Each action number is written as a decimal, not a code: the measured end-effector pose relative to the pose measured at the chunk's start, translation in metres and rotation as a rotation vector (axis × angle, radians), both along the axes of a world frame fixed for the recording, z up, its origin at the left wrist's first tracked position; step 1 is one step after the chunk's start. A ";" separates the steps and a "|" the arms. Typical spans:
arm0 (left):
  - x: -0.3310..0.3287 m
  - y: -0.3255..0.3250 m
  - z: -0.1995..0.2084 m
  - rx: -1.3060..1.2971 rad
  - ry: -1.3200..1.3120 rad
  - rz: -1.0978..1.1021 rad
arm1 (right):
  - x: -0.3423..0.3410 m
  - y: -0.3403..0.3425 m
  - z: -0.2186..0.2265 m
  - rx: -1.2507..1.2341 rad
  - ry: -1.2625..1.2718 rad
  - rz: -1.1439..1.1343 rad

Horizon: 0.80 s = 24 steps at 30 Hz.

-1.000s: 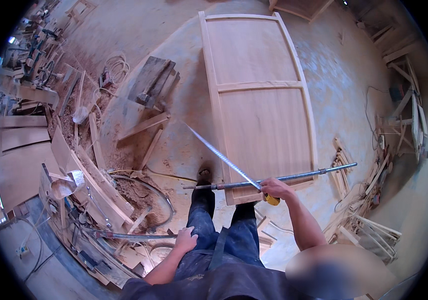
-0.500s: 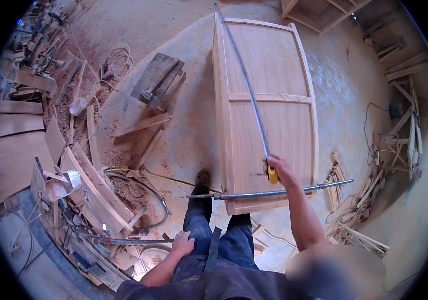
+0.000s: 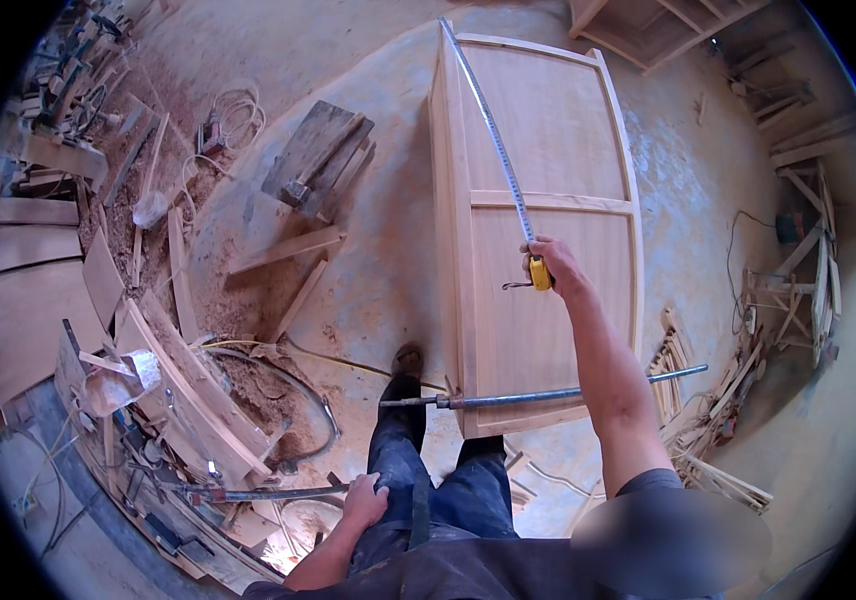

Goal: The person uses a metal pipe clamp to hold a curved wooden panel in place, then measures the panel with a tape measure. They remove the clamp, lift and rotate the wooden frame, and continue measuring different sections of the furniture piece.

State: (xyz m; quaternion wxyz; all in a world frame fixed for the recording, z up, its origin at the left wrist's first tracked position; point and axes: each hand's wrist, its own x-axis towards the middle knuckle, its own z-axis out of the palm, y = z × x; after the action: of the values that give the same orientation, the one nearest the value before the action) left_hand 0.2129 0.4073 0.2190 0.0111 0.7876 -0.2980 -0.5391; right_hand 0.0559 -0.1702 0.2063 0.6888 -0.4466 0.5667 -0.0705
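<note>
My right hand (image 3: 556,264) is closed around a yellow tape measure (image 3: 541,273) above a pale wooden frame-and-panel cabinet (image 3: 548,300). Its metal blade (image 3: 493,125) slants up to the cabinet's far left corner. A short strap hangs from the tape's case. My left hand (image 3: 366,502) rests on my left thigh, fingers loosely bent, apparently holding nothing. Beside it ends a metal bar (image 3: 268,493); whether they touch is unclear. A long bar clamp (image 3: 518,398) lies across the cabinet's near end, passing under my right forearm.
On the left stand curved wooden boards (image 3: 198,390) amid sawdust and offcuts. A hammer (image 3: 298,190) lies on a dark wooden block (image 3: 313,150). Wood strips (image 3: 728,400) are piled on the right. Another wooden frame (image 3: 658,30) stands at the far right. A hose (image 3: 323,415) curves near my feet.
My right hand has moved away from me along the cabinet with the tape measure, and the extended blade is shorter. My left hand stays on my thigh.
</note>
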 end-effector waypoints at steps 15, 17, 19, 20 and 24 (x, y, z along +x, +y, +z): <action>-0.004 0.006 -0.001 -0.044 0.001 0.034 | -0.019 -0.004 -0.020 -0.091 0.124 0.000; -0.005 0.004 0.000 -0.041 0.005 0.037 | -0.025 -0.007 -0.028 -0.231 0.199 0.036; -0.005 0.002 0.002 -0.022 0.005 0.045 | -0.027 -0.009 -0.029 -0.335 0.279 0.066; -0.005 0.003 0.001 -0.022 0.003 0.045 | -0.028 -0.010 -0.029 -0.371 0.323 0.074; -0.007 0.005 0.000 -0.026 -0.003 0.042 | -0.032 -0.015 -0.028 -0.453 0.435 0.111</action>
State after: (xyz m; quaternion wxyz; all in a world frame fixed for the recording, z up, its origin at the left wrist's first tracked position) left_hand 0.2055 0.4127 0.2190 0.0322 0.7944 -0.2886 -0.5335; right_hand 0.0237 -0.1855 0.1780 0.4372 -0.6234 0.6454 -0.0600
